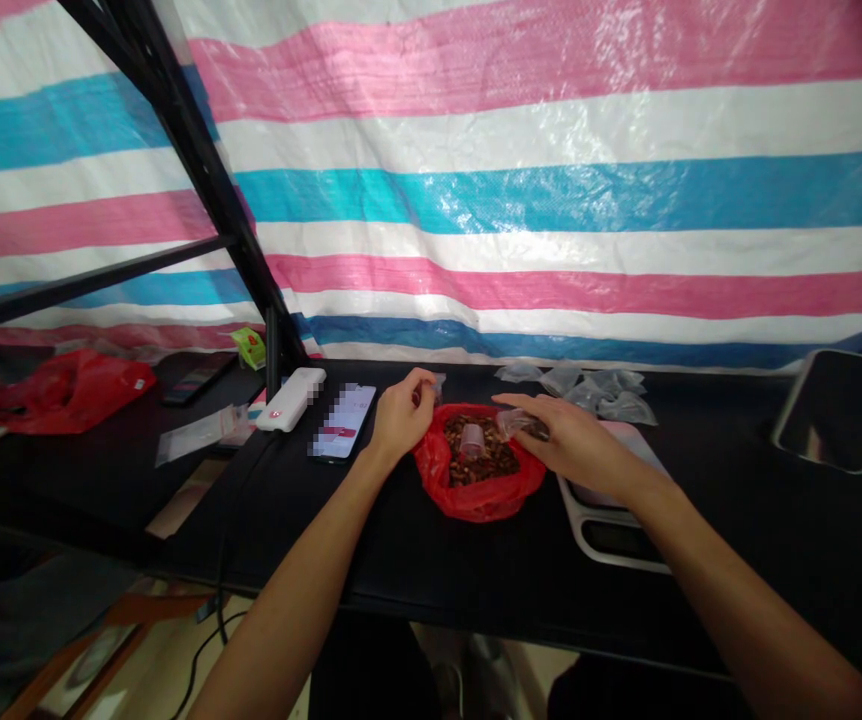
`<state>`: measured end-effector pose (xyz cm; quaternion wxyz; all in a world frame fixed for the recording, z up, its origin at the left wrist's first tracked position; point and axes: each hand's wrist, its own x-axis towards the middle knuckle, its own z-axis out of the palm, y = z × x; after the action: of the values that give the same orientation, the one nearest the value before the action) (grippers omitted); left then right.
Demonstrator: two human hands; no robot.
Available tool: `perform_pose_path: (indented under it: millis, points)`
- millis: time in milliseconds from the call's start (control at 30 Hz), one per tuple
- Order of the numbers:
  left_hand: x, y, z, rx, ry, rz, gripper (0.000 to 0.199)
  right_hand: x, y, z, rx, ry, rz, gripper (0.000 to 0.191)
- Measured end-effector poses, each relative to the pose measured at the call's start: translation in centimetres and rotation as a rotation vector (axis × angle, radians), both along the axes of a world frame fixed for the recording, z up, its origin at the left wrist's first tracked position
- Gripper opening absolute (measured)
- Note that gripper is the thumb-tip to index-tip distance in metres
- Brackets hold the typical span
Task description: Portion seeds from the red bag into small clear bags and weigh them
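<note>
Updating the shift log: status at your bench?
Left hand pinching small clear bag; right hand holding another over red bag. Plastic cup sits in brown pieces. Scale right.

"Where does this view look from?"

"The person's head, facing forward and down, close above the left hand and right hand, across the bench toward a striped tarp."

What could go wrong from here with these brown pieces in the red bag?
The small clear bag in the right hand is pinched nearly flat over the open red plastic bag, so brown pieces might spill onto the black table. The phone lies just beside the left hand and could get knocked. The right forearm passes over the kitchen scale, which a bump might shift.
</note>
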<state>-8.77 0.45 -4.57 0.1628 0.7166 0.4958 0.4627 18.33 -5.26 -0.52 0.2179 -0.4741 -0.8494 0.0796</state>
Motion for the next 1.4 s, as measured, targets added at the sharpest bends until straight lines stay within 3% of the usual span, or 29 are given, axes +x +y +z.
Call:
perform_pose_path:
  millis: [133, 267, 333, 433, 567, 733, 867, 967, 1167, 1300, 1400]
  points:
    - [0.0, -0.1, 0.1, 0.003, -0.003, -0.005, 0.019, 1.5, -0.9, -0.1, -0.016, 0.167, -0.012, 0.047]
    - [0.0, 0.0, 0.0, 0.006, -0.003, -0.003, 0.019, 5.2, -1.9, -1.0, -0.073, 0.380, -0.133, 0.044]
    - [0.0, 0.0, 0.0, 0.005, 0.006, -0.001, 0.019, 7.1, -2.4, -1.3, -0.095, 0.374, -0.176, 0.043]
    - [0.0, -0.1, 0.0, 0.011, 0.023, -0.006, 0.019, 9.0, -3.2, -1.4, -0.095, 0.274, -0.120, 0.048]
    - [0.0, -0.1, 0.0, 0.013, 0.033, -0.014, 0.019, 10.3, -3.8, -1.9, 0.041, 0.372, -0.128, 0.057]
    - [0.1, -0.1, -0.2, 0.031, 0.029, -0.029, 0.019, 11.2, -4.6, -2.7, 0.222, 0.489, -0.271, 0.043]
    - [0.2, -0.1, -0.3, 0.019, 0.030, -0.031, 0.019, 9.5, -5.4, -1.4, 0.396, 0.302, -0.316, 0.025]
    - [0.1, 0.0, -0.3, 0.016, 0.038, -0.036, 0.019, 6.1, -5.6, -0.1, 0.380, 0.014, -0.196, 0.017]
    - [-0.1, 0.1, -0.2, 0.020, 0.029, -0.016, 0.018, 0.3, -4.7, 0.2, 0.239, -0.368, -0.058, 0.030]
    - [-0.2, 0.0, 0.1, 0.019, 0.015, -0.019, 0.018, -0.5, -3.4, -0.6, 0.184, -0.472, -0.005, 0.045]
    - [-0.2, -0.1, 0.2, 0.018, 0.020, -0.007, 0.018, -0.2, -2.9, -0.6, 0.190, -0.491, -0.024, 0.043]
